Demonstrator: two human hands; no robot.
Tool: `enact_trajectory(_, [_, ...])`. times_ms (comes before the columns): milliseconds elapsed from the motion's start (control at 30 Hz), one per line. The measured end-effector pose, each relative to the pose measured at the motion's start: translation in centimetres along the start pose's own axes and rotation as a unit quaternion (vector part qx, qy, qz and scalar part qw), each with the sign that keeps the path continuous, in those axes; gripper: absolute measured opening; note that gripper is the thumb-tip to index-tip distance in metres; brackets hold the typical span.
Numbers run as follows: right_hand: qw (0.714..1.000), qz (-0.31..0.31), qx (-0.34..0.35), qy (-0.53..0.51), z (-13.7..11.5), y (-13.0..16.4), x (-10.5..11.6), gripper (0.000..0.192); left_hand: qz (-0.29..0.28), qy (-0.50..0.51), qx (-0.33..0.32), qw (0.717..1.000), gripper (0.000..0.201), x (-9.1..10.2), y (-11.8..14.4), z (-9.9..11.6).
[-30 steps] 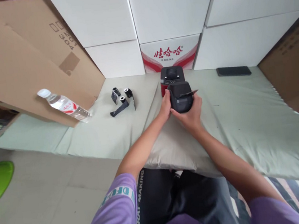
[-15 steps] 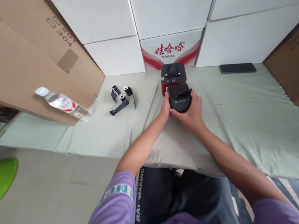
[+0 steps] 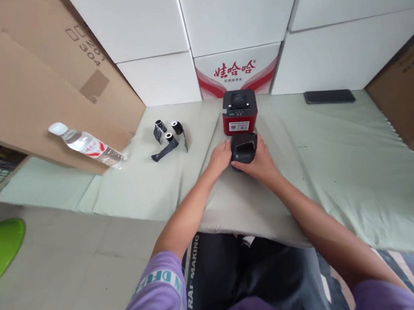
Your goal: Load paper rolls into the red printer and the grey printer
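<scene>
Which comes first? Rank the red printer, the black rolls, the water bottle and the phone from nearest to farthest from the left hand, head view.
From the left hand:
1. Red printer, just ahead and slightly right.
2. Black rolls, ahead to the left on the cloth.
3. Phone, far right by the white boxes, and water bottle, far left against the cardboard: too close to call.
</scene>
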State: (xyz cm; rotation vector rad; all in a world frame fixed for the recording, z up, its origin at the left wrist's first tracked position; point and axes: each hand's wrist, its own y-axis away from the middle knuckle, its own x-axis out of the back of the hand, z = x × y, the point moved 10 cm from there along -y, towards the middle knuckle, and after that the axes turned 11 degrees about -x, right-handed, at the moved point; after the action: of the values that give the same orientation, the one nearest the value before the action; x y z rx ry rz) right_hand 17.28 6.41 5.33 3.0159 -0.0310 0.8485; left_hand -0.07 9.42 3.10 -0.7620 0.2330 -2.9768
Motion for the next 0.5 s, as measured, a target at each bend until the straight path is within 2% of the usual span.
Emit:
enact_trajectory(100, [0.997,0.000,-0.032,0.071,0.8,0.1,-0.2,0.137,-0.022,-0.125,0.002,0.992,0.049,0.0,0.6,0.5])
enact_trajectory(200, [0.989,0.019,0.012,0.143,0.2,-0.2,-0.1,0.132,-0.027,-0.223,0.018,0.974,0.051,0.0,0.8,0.8])
enact_trajectory(300, [0.983,0.040,0.012,0.177,0.4,-0.6,0.1,0.131,-0.035,-0.252,0.023,0.967,0.053,-0.2,0.8,0.9])
enact_trajectory(433, [0.986,0.041,-0.044,0.154,1.9,-0.8,-0.1,0.132,-0.057,-0.273,-0.002,0.960,0.055,-0.8,0.8,0.7])
enact_trajectory(500, [0.989,0.042,-0.035,0.137,2.2,-1.0,-0.3,0.130,-0.068,-0.271,-0.007,0.960,0.057,-1.1,0.7,0.5])
